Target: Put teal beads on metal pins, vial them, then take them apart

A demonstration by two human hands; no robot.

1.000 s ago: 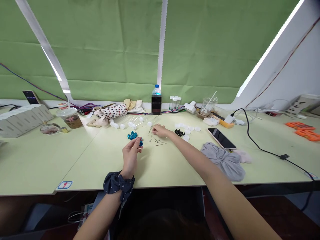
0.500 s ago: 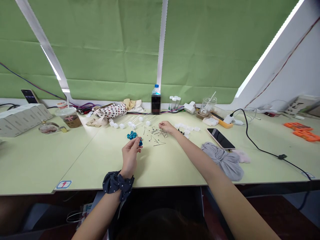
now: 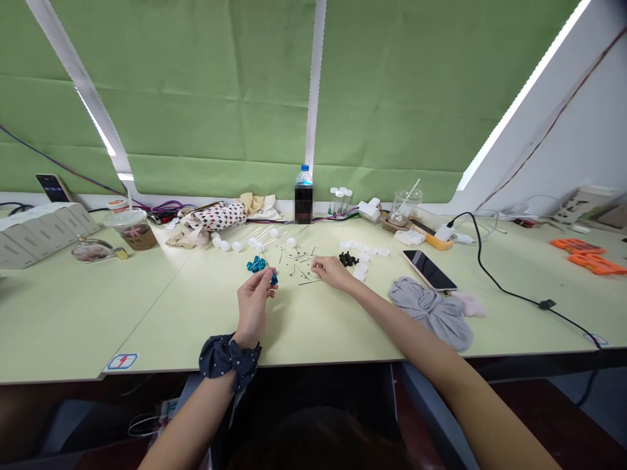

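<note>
My left hand is closed in a pinch around a small blue piece, and a thin metal rod rises from the fingers. Just beyond it lies a cluster of shiny blue pieces. My right hand reaches down at the right side of the scattered thin metal rods and tiny parts. Its fingertips are pressed together low over the table; whatever they grip is too small to make out. To the right of that hand sits a small heap of black pieces, with white caps around it.
Clear tubes and more white caps lie behind the parts. A dark-labelled bottle stands at the back. On the right are a phone, a grey cloth and a black cable; a drink cup stands left.
My right hand has come nearer, from the far side of the metal parts to their right edge, uncovering the black heap. My left hand keeps its hold almost unmoved.
</note>
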